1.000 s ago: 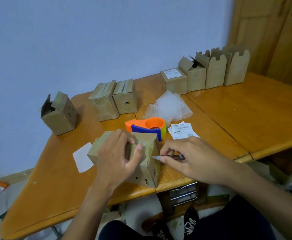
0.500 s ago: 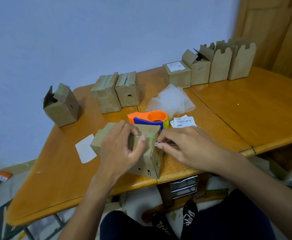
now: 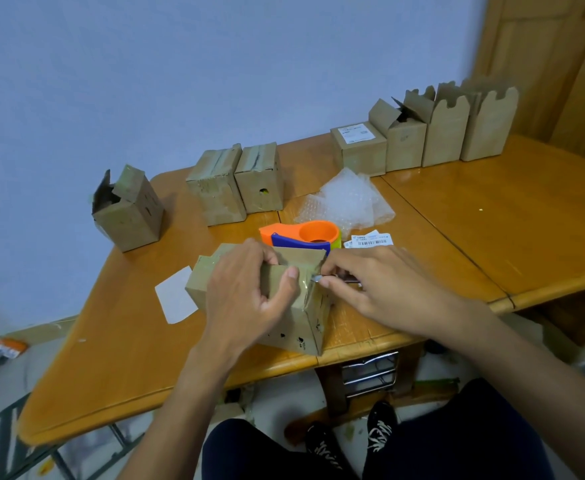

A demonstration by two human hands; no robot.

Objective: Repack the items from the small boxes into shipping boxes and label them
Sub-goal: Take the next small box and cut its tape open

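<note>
- The small taped brown cardboard box [image 3: 294, 327] stands near the front edge of the orange-brown wooden table [image 3: 128, 358]. The left hand [image 3: 246, 289] grips it, fingers curled over its top and thumb on the near face.
- The right hand [image 3: 381, 289] pinches a slim metal craft knife [image 3: 317, 278]. Its tip has climbed from mid-side to the upper taped corner, so the seal looks nearly cut.
- The orange-and-blue tape dispenser [image 3: 304, 233] sits just behind the box, with white printed labels [image 3: 369, 240] beside it.
- Bare tabletop lies to the right, in front of the row of open-topped shipping boxes [image 3: 446, 133].
</note>
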